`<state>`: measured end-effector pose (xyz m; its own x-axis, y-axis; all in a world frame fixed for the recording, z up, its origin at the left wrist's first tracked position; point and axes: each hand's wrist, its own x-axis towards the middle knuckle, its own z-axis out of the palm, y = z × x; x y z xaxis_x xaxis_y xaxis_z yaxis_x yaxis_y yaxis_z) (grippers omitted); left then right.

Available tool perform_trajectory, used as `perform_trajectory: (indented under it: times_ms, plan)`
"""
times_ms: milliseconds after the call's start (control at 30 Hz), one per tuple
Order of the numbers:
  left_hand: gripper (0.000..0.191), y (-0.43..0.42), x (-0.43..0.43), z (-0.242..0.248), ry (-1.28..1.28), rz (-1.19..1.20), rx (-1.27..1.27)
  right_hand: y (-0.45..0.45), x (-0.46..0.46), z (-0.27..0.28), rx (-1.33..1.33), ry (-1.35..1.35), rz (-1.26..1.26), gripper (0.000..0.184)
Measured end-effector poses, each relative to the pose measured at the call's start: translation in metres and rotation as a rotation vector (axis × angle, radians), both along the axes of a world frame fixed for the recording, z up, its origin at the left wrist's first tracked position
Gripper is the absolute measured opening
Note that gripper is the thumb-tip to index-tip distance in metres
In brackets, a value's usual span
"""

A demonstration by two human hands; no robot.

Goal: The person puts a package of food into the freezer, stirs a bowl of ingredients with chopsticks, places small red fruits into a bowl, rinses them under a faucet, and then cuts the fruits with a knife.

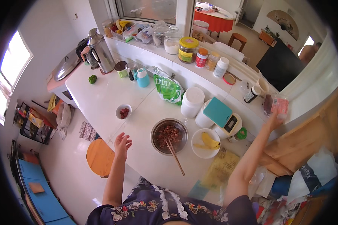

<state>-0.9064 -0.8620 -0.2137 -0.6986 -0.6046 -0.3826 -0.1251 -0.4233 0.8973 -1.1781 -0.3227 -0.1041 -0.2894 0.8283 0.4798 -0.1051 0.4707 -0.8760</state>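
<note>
My right hand (275, 122) reaches to the far right end of the ledge, its fingers on a clear plastic bag with pink print (281, 105). My left hand (123, 144) hangs over the counter with fingers apart and holds nothing. Between my arms stands a steel bowl (154, 149) of minced meat, a pair of wooden chopsticks (175, 159) leaning in it. Beyond my left hand is a small white bowl (118, 116) of dark red fruits. A white bowl (204, 153) with a banana (211, 141) sits right of the steel bowl.
A teal kitchen scale (218, 112) rests on white tubs behind the banana. Nearby are a white canister (192, 101), a green milk powder bag (169, 88), a blue jug (142, 78) and a steel thermos (101, 53). Jars line the ledge (169, 57). A round wooden stool (100, 157) stands at left.
</note>
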Motion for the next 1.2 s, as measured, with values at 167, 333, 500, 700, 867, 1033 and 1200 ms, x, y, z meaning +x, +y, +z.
perform_trajectory:
  times_ms: [167, 333, 500, 700, 867, 1033, 1200]
  plan:
    - [0.039, -0.014, -0.025, -0.009, 0.029, 0.038, 0.051, 0.001, 0.023, 0.018, -0.719, 0.142, 0.143, 0.049]
    - [0.051, -0.026, -0.049, -0.021, -0.016, 0.122, 0.110, 0.044, 0.009, -0.007, -0.864, 0.217, 0.348, 0.054]
    - [0.071, -0.051, -0.062, -0.032, -0.029, 0.176, 0.213, 0.022, 0.014, 0.004, -0.924, 0.223, 0.478, 0.057]
    - [0.090, -0.067, -0.083, -0.051, -0.106, 0.108, 0.317, 0.086, 0.027, -0.034, -0.428, -0.174, 0.483, 0.074]
    - [0.074, -0.082, -0.103, -0.061, -0.051, 0.046, 0.464, 0.033, 0.041, 0.006, -0.509, -0.216, 0.329, 0.075]
    - [0.045, -0.086, -0.116, -0.082, -0.120, 0.105, 0.493, 0.020, 0.044, 0.009, -0.465, -0.177, 0.302, 0.068]
    - [0.036, -0.089, -0.129, -0.089, 0.001, 0.162, 0.453, 0.013, 0.052, 0.007, -0.402, -0.140, 0.262, 0.055]
